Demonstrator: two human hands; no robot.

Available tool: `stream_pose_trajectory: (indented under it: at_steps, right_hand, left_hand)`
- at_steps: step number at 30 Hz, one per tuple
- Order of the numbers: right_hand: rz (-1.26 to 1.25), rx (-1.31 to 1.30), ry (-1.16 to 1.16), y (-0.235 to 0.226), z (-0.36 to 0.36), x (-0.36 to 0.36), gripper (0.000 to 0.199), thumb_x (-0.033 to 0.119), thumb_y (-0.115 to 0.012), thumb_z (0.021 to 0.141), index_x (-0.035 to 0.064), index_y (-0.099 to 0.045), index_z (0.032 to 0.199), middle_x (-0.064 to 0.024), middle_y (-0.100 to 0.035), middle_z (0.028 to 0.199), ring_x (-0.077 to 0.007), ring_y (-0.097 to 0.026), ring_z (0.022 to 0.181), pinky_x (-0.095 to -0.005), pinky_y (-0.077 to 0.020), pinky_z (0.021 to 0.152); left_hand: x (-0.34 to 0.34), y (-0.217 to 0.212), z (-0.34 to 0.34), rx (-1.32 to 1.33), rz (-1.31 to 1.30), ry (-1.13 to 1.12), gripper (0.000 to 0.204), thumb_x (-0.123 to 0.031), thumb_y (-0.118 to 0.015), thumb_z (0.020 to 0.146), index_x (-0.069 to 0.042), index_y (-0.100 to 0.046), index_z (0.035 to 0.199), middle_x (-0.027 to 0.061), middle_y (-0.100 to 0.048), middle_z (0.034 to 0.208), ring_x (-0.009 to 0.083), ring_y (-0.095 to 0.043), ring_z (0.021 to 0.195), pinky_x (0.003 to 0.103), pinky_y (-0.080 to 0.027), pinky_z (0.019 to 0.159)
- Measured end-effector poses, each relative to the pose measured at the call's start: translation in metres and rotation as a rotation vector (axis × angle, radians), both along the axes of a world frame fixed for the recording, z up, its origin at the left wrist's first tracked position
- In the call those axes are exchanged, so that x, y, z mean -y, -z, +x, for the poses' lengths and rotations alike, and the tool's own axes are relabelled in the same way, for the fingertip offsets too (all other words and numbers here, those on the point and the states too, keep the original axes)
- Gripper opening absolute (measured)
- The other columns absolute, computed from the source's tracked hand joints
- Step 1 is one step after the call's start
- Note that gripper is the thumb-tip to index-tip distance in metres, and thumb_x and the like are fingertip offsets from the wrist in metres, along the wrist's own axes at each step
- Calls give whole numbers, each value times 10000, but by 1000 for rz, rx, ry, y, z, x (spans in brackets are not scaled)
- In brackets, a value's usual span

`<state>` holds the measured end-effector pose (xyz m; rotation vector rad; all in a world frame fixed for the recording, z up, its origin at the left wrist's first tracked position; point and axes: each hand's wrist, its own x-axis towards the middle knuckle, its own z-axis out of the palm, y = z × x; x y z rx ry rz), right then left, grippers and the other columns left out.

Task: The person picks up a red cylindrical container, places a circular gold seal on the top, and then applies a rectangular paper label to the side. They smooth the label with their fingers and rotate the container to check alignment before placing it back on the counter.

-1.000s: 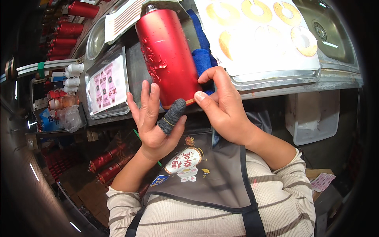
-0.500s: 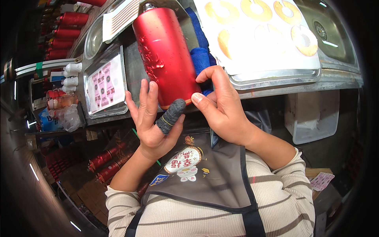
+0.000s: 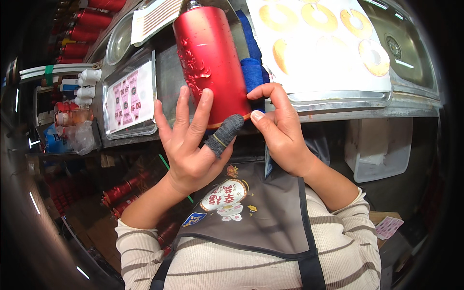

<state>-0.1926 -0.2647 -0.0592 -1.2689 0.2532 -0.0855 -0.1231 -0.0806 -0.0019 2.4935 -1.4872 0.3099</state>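
A shiny red bottle-shaped cylinder (image 3: 217, 63), with a raised pattern on its left side and water drops on it, lies on the metal worktop with its base toward me. The spread fingers of my left hand (image 3: 191, 140) are beside that base. A grey knitted finger cover (image 3: 225, 136) sits on its index finger, whose tip meets the base edge. At the base's right corner, my right hand (image 3: 282, 133) has its index finger curled against the side and its thumb at the rim. A rolled blue cloth (image 3: 252, 75) lies along the cylinder's right side.
On the left, a metal tray (image 3: 153, 92) carries a sheet of pink printed labels (image 3: 126, 101). A white board (image 3: 314, 82) with ring-shaped golden decals lies on the right, before a metal sink (image 3: 411, 43). Several red cylinders (image 3: 92, 18) stand far left. Below the worktop is a plastic bin (image 3: 382, 159).
Both hands and the red cylinder sit slightly farther right in the view. My left fingers have spread wider, and the covered fingertip has moved right along the base edge.
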Motion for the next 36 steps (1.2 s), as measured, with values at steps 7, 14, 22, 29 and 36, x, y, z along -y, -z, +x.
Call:
stream_pose_trajectory:
  at_steps: [7, 14, 22, 29, 36]
  right_hand:
    - [30, -26, 2, 2, -3, 7, 276, -2, -515, 943, 7, -544, 1217, -45, -560, 1015, -61, -506, 729, -235, -437, 707]
    - [-252, 96, 205, 15, -23, 7, 265, -25, -562, 925, 9, -581, 1188, -41, -634, 835, -64, -520, 568, -226, -415, 554]
    - [-733, 545, 52, 13, -22, -5, 252, -75, -660, 780, -8, -684, 1022, -96, -657, 746, -218, -577, 517, -311, -450, 512]
    - [-562, 325, 86, 11, -40, -2, 164, -79, -617, 881, -33, -683, 1024, -86, -680, 855, -80, -568, 612, -207, -432, 568]
    - [-488, 172, 113, 8, -41, -5, 138, -74, -597, 907, -55, -672, 1021, -33, -634, 869, -26, -532, 679, -180, -405, 595]
  left_hand:
    - [25, 5, 3, 88, -31, 26, 147, -177, -754, 671, -77, -651, 704, 140, -596, 1431, 530, -454, 1364, 763, -130, 1114]
    - [27, 15, 5, 55, -74, 15, 159, -121, -752, 733, -92, -709, 884, 139, -550, 1479, 480, -360, 1453, 696, -24, 1169]
    - [37, 13, 25, 14, -109, 39, 662, -136, -773, 780, -20, -553, 1394, 213, -524, 1473, 458, -414, 1423, 701, -125, 1153]
    - [22, 43, 20, 23, -312, -53, 886, -257, -843, 780, 49, -379, 1470, 270, -501, 1474, 485, -459, 1379, 724, -250, 1106]
    - [9, 74, 15, -234, -512, -89, 991, -276, -844, 808, 84, -263, 1525, 346, -398, 1518, 501, -456, 1370, 606, -333, 1135]
